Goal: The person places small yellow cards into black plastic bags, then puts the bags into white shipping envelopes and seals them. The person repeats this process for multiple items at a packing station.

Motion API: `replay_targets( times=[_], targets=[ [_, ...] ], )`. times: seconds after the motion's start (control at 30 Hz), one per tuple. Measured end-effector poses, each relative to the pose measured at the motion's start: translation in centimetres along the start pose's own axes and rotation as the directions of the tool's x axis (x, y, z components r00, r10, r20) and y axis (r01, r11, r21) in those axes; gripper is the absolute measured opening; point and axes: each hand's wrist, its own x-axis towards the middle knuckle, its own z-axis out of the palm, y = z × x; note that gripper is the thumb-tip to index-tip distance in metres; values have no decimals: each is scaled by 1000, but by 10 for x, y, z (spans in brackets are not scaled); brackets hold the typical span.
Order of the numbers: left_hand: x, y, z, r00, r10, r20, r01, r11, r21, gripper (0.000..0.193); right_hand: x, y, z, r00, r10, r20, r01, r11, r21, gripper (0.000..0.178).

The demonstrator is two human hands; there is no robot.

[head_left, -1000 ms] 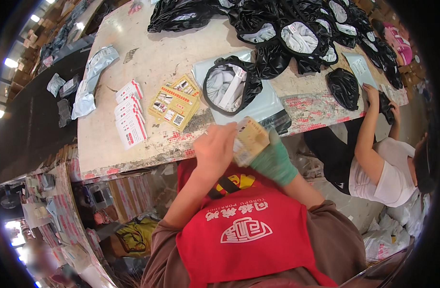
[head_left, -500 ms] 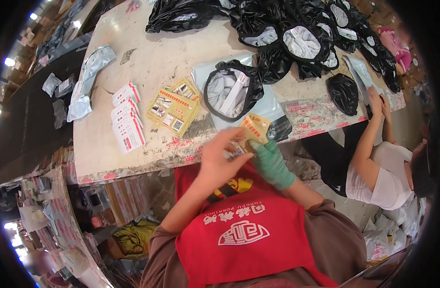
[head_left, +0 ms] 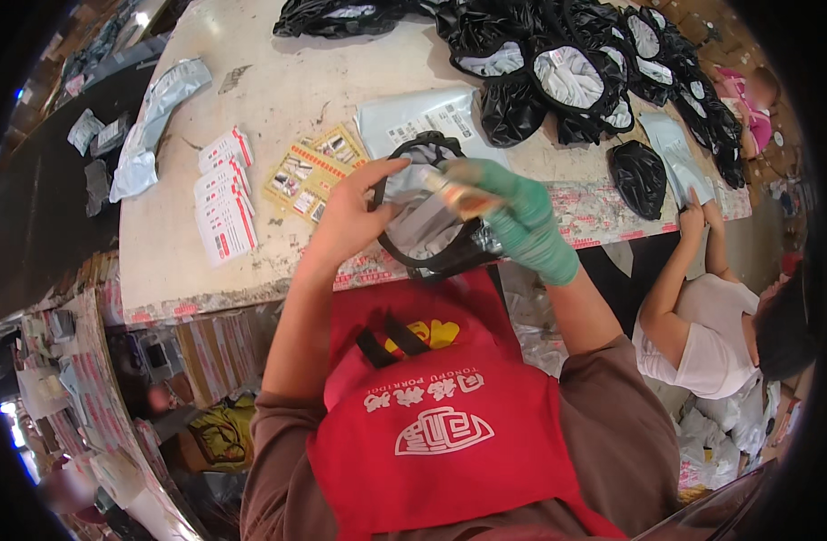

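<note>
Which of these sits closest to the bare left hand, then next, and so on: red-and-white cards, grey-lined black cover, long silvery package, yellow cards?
From the left hand, in the head view:
1. Grey-lined black cover: at its fingers, on the right.
2. Yellow cards: just up and left.
3. Red-and-white cards: farther left.
4. Long silvery package: by the table's left edge.
</note>
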Motion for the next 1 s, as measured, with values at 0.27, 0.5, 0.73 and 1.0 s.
replay_targets(
  times=[0.27, 0.5, 0.73, 1.0],
  targets=[
    [7, 38, 18, 999, -29, 18, 18, 895, 445, 53, -8, 43, 47, 934, 324, 150, -34, 498, -867, 40],
    [-28, 11, 85, 950, 312, -25, -201, 669, 716, 51, -23, 38, 13, 972, 180, 152, -44, 771, -635, 29],
    [-9, 11, 56, 980, 27, 198, -70, 975, 211, 36, -21, 23, -7, 973, 27, 227, 136, 728, -672, 54],
    [9, -11, 85, 940, 176, 293, -339, 587, 735, 60, -76, 18, -51, 865, 325, -383, -478, 768, -427, 48]
  ],
)
